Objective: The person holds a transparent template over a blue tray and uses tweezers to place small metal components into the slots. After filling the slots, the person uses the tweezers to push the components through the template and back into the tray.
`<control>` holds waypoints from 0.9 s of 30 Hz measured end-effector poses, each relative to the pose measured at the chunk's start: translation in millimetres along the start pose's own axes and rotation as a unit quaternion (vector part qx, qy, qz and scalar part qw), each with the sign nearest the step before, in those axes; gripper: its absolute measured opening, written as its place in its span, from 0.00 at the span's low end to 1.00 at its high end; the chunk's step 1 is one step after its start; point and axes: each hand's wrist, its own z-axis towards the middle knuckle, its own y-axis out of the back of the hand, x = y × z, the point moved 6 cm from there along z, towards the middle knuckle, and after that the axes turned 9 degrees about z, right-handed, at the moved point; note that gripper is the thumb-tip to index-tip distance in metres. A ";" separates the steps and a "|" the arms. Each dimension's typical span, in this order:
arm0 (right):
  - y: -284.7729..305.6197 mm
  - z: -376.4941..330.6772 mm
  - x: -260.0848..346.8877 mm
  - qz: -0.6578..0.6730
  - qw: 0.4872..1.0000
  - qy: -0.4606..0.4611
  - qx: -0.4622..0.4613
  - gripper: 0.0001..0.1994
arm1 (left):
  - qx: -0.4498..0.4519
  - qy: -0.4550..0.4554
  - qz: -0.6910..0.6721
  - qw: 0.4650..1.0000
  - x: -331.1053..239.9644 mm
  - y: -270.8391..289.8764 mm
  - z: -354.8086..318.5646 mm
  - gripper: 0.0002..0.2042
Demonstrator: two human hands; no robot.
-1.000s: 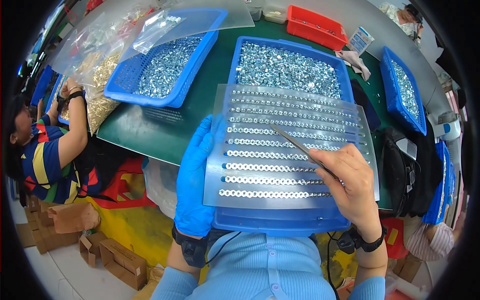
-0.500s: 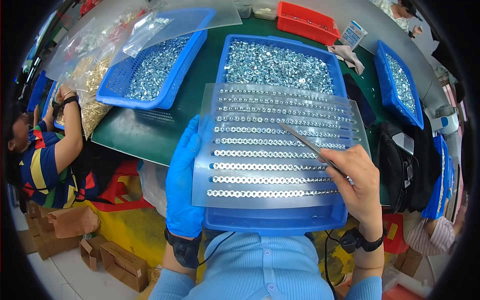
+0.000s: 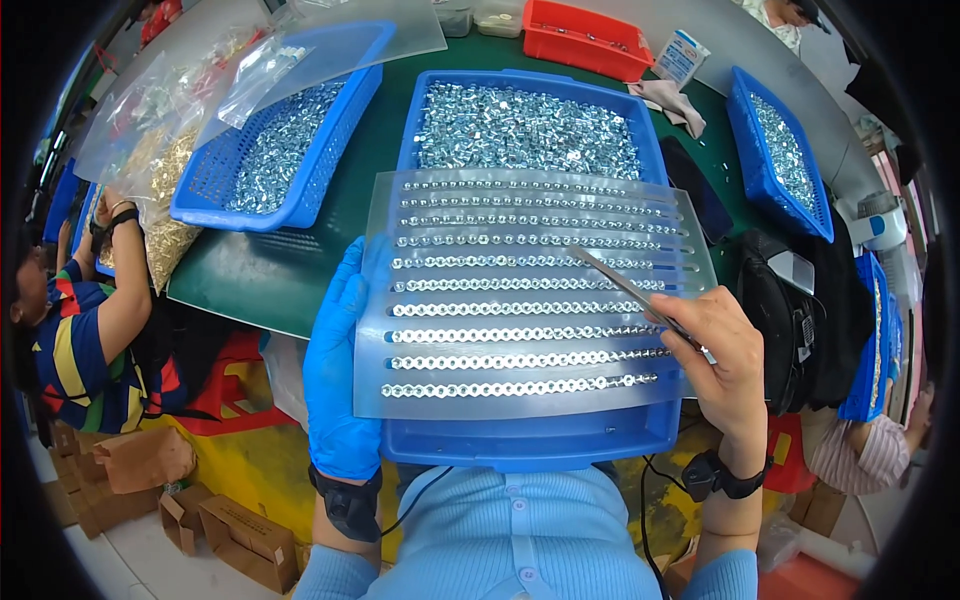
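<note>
My left hand [image 3: 343,390], in a blue glove, grips the left edge of a translucent plastic plate [image 3: 480,408]; its thumb and fingertips are partly hidden. Several rows of small silvery hex nuts [image 3: 500,336] lie in the plate's slots. My bare right hand [image 3: 722,345] is closed around metal tweezers [image 3: 625,285], whose tip points at a row in the plate's upper half. Whether the tip touches a nut I cannot tell. Beneath the plate is a blue tray [image 3: 530,440], and beyond it a blue basket [image 3: 411,125] full of loose shiny metal pieces.
Another blue basket [image 3: 300,215] of metal pieces stands at left, beside a bag of brass-coloured parts [image 3: 170,200]. A third basket [image 3: 765,155] is at right. A red bin [image 3: 585,45] and a cloth [image 3: 668,103] lie at the back. A co-worker's arm [image 3: 128,265] reaches in at far left.
The tweezers' tip has moved rightward along the plate's rows. Plate, baskets and left hand all appear farther left in the picture. Both hands keep their hold.
</note>
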 end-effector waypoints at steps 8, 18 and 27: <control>8.7 -7.3 -7.6 -0.011 1.000 0.002 -0.006 0.19 | -0.016 -0.021 0.070 0.997 -3.6 0.0 -6.2 0.22; 16.5 -16.3 -17.5 -0.012 1.000 -0.016 -0.013 0.19 | -0.013 0.007 0.026 1.000 3.1 0.0 0.0 0.27; 26.7 -23.2 -22.7 -0.013 0.999 -0.036 -0.020 0.19 | -0.013 0.006 0.046 0.999 -1.6 -4.6 -4.2 0.27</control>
